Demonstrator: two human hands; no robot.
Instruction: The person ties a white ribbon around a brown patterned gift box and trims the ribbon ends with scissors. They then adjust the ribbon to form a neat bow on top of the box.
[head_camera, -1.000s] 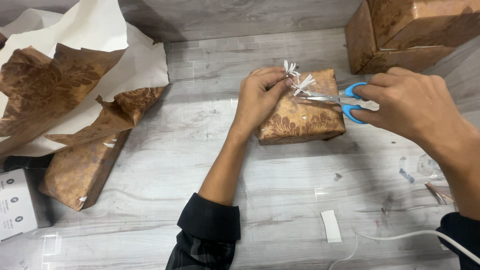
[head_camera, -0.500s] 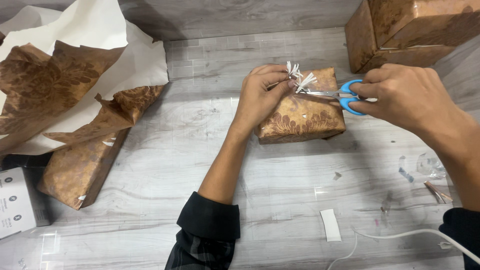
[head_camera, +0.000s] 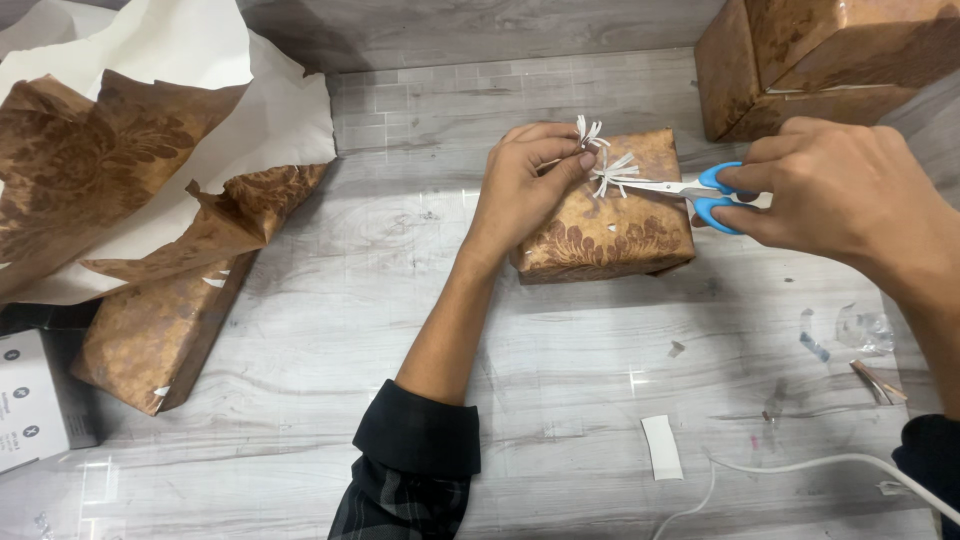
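A small box wrapped in brown patterned paper (head_camera: 610, 230) lies on the grey wood-look table (head_camera: 400, 300). My left hand (head_camera: 525, 185) rests on the box's left side and pinches a white fringed paper piece (head_camera: 600, 160) on top of it. My right hand (head_camera: 850, 190) grips blue-handled scissors (head_camera: 700, 190), whose blades point left and reach into the white fringe.
Loose brown-and-white wrapping paper (head_camera: 130, 150) lies crumpled at the left over another wrapped box (head_camera: 160, 335). A big wrapped box (head_camera: 800, 60) stands back right. A white carton (head_camera: 35, 400), a white paper strip (head_camera: 662, 447), a white cable (head_camera: 800, 465) and scraps lie near the front.
The scissors' blades have moved slightly into the white fringe, and my right hand has shifted a little with them. My left hand keeps its pinch.
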